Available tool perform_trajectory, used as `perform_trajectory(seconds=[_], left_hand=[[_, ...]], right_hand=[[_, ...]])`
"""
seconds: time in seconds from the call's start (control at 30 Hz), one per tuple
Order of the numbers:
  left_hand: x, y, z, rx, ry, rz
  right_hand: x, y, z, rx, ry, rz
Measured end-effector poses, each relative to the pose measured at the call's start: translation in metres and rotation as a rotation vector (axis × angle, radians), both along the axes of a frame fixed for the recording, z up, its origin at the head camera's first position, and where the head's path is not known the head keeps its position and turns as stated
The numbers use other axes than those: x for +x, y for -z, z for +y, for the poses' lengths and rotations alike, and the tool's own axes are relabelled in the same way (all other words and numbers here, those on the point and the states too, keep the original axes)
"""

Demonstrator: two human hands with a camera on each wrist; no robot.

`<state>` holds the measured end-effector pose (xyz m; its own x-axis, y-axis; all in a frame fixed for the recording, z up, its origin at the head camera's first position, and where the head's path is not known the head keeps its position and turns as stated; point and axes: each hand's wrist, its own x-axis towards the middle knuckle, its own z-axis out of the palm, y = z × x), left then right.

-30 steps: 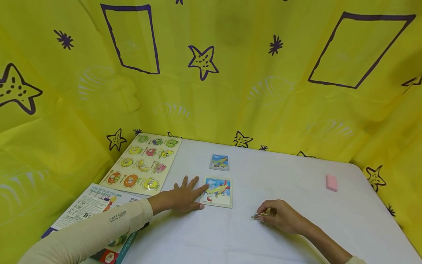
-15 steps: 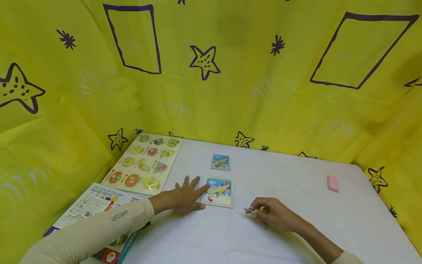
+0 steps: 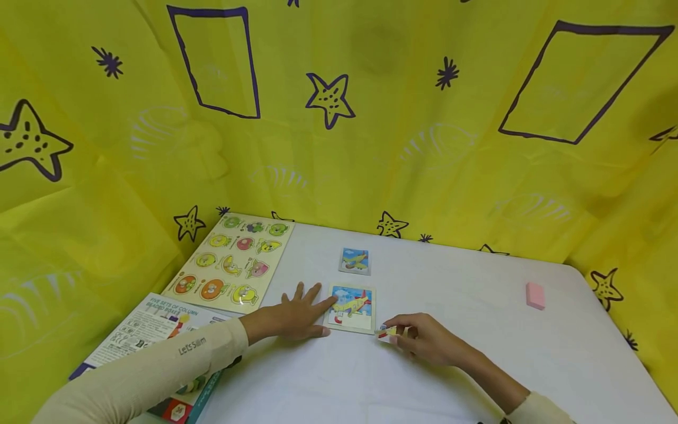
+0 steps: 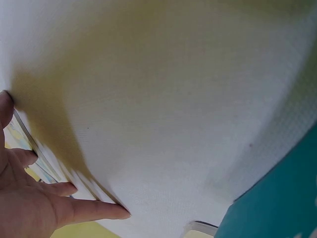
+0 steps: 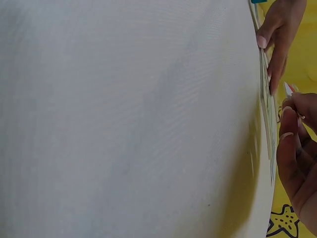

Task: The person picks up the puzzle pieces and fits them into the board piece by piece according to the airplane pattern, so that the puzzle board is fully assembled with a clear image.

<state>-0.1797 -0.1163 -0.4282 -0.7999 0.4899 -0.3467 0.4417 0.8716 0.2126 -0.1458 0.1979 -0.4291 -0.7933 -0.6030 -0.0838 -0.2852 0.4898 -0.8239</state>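
Observation:
A small framed jigsaw puzzle [image 3: 352, 323] with a yellow airplane picture lies on the white table; a pale bare patch shows along its lower part. My left hand [image 3: 298, 317] is spread flat beside it, the index fingertip touching the puzzle's left side. Between thumb and fingers my right hand [image 3: 429, 340] pinches a puzzle piece [image 3: 385, 333] with red and yellow on it, just off the puzzle's lower right corner. In the right wrist view the piece [image 5: 289, 90] is seen edge-on, raised above the table. Behind lies a smaller airplane picture [image 3: 354, 261].
A board of fruit shapes [image 3: 229, 262] lies at the back left. Nearer stands a stack of boxes [image 3: 143, 330], partly under the left sleeve. A pink block [image 3: 535, 295] sits far right. Yellow patterned curtain [image 3: 371, 165] borders the table's back and sides.
My right hand has moved left with the puzzle piece, up to the puzzle's lower right corner, and the piece's printed face has turned into view. My left hand has stayed in place.

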Motion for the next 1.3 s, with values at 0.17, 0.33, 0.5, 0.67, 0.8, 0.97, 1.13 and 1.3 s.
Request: perform_trajectory(seconds=[0.17,0.33,0.5,0.67,0.8,0.97,1.13,1.3], left_hand=[[0.0,-0.002,0.0,0.004,-0.002,-0.006],[0.0,-0.002,0.001,-0.003,-0.002,-0.009],[0.0,-0.001,0.0,0.002,-0.006,-0.011],[0.001,-0.002,0.0,0.004,-0.002,-0.006],[0.001,-0.004,0.0,0.002,-0.003,-0.005],[0.003,-0.005,0.0,0.002,-0.006,0.0],[0.004,-0.006,0.0,0.003,0.0,0.01],[0.002,-0.005,0.0,0.009,0.007,0.003]], right_hand=[[-0.004,-0.001,-0.007,0.02,0.008,0.039],[-0.008,-0.001,-0.013,0.009,0.007,0.034],[-0.011,0.0,-0.019,-0.001,-0.008,0.03],[-0.014,0.002,-0.026,-0.01,-0.025,0.036],[-0.016,0.003,-0.032,-0.029,-0.012,0.03],[-0.021,0.006,-0.039,-0.058,0.007,0.037],[-0.025,0.008,-0.049,-0.051,0.03,0.068],[-0.029,0.012,-0.059,-0.048,0.077,0.067]])
